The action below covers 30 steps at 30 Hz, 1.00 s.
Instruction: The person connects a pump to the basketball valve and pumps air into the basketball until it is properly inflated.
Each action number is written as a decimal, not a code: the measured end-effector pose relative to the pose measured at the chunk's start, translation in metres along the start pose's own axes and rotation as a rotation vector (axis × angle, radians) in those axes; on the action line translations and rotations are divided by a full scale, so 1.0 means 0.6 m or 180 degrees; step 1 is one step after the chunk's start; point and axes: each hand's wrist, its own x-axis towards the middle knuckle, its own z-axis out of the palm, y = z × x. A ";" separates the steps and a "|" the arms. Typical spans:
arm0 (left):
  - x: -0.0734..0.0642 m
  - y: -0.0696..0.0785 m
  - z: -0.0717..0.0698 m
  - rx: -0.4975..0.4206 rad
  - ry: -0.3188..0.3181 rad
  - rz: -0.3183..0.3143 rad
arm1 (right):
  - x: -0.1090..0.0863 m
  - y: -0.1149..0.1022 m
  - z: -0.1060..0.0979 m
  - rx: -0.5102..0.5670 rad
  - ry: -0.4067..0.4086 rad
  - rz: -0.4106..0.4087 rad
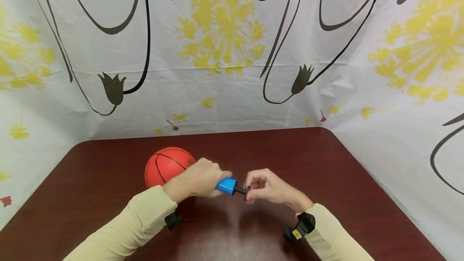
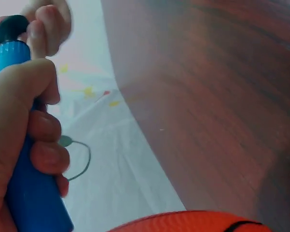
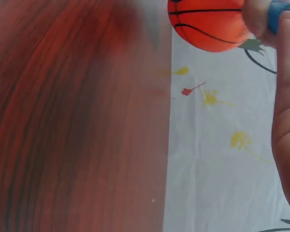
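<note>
My left hand (image 1: 199, 178) grips the blue barrel of a small hand pump (image 1: 226, 186), its fingers wrapped round it in the left wrist view. From the barrel's right end a black rod and handle (image 1: 242, 190) stick out. My right hand (image 1: 270, 188) pinches that black handle between thumb and fingers. Just behind and left of the left hand is an orange-red toy basketball (image 1: 164, 168) with black lines. Whether the pump's far end meets the ball is hidden by the left hand. The ball also shows at the top of the right wrist view.
All this is over a dark reddish-brown wooden table (image 1: 286, 152) with rounded far corners. A white cloth (image 1: 224, 108) printed with yellow flowers and dark stems hangs behind the table and along its sides. Black camera straps (image 1: 306, 222) sit on both wrists.
</note>
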 end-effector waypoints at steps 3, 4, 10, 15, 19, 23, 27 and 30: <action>-0.004 -0.003 -0.001 -0.0016 -0.0010 -0.0018 | -0.017 -0.010 -0.009 0.0174 -0.0033 0.0078; -0.007 -0.006 -0.002 -0.0009 -0.0009 -0.0047 | -0.025 -0.015 -0.015 0.0257 -0.0045 0.0097; -0.026 -0.021 -0.007 0.0081 0.0051 -0.0188 | -0.078 -0.035 -0.047 0.0575 -0.0049 0.0191; -0.018 -0.014 -0.012 0.0150 0.0082 -0.0169 | -0.064 -0.023 -0.040 0.0206 0.0112 0.0186; 0.000 -0.002 -0.010 0.0189 0.0078 -0.0104 | -0.027 -0.007 -0.022 -0.0191 0.0207 0.0142; 0.009 0.006 -0.005 0.0232 0.0060 -0.0108 | -0.010 0.002 -0.008 -0.0170 0.0241 0.0165; 0.011 0.006 -0.002 0.0238 0.0056 -0.0144 | -0.016 0.001 -0.005 0.0148 0.0275 0.0315; 0.010 0.006 0.000 0.0191 0.0005 -0.0150 | -0.020 -0.003 -0.005 0.0371 0.0209 0.0430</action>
